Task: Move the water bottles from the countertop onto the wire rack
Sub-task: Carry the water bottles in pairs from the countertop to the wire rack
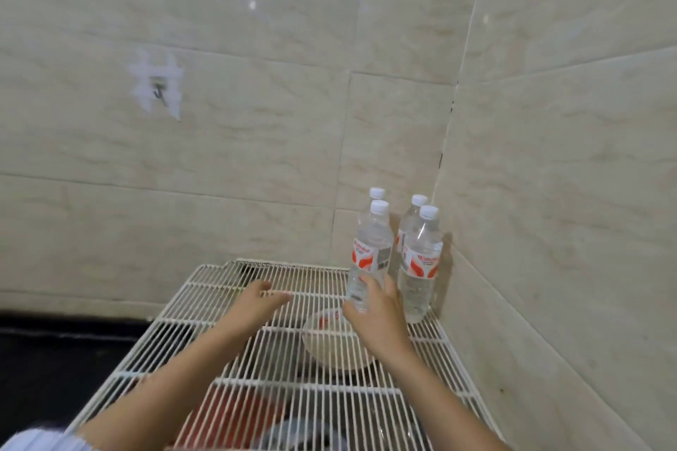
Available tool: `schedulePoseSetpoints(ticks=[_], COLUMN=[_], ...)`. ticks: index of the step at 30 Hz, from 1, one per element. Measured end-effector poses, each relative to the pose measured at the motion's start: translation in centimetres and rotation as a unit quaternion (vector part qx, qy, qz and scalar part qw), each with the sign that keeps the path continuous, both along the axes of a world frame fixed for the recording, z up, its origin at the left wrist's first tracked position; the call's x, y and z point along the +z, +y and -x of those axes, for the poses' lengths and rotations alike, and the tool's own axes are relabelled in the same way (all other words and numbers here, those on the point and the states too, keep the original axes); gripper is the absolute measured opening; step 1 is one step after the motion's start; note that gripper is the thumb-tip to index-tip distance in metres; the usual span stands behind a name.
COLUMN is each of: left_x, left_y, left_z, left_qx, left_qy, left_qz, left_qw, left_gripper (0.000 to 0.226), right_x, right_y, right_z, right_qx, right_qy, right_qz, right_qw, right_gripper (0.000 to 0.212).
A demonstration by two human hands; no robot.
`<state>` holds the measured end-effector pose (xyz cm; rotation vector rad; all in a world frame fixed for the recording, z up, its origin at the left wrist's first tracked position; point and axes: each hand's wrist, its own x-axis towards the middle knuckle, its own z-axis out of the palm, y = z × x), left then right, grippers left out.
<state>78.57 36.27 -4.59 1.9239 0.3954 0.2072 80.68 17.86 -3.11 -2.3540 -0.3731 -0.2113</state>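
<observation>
Right-hand grip [377, 308] around water bottle [370, 249], left hand [260, 298] slack, above wire rack [183, 326] in tiled corner [451, 113].

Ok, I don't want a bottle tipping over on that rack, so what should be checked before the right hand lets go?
1. Is the held bottle upright: ok.
2. Its base flat on the rack: cannot tell, the right hand hides it.
3. Grip on its lower part: ok, fingers curled round it.
4. Gap to the front-right bottle: ok, apart.
5. Is the left hand out of the way: ok, open over the rack.
</observation>
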Motion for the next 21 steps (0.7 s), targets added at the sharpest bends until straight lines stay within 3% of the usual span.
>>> schedulePoseSetpoints(ticks=[7, 11, 17, 21], left_x=[-2.2, -3.1, -7.1, -11.4], left_y=[7.7, 11.0, 16.2, 20.2], left_z=[13.7, 21.5, 35.7, 47.1], left_qx=[0.167, 0.269, 0.347, 0.427], left_qy=[-0.059, -0.143, -0.115, -0.07], left_qz=[0.065, 0.049, 0.052, 0.071], left_qw=[0.982, 0.951, 0.93, 0.898], left_gripper=[0.033, 0.023, 0.021, 0.012], right_x=[-2.0, -3.0, -4.4, -8.2], right_y=[9.6, 13.0, 17.5, 22.4], right_z=[6.5, 12.1, 21.9, 30.8], right_qx=[0.127, 0.149, 0.185, 0.264], right_qy=[0.072, 0.028, -0.062, -0.023], right_qz=[0.003, -0.003, -0.004, -0.004], right_qw=[0.989, 0.989, 0.981, 0.964], right_gripper=[0.054, 0.048, 0.039, 0.037])
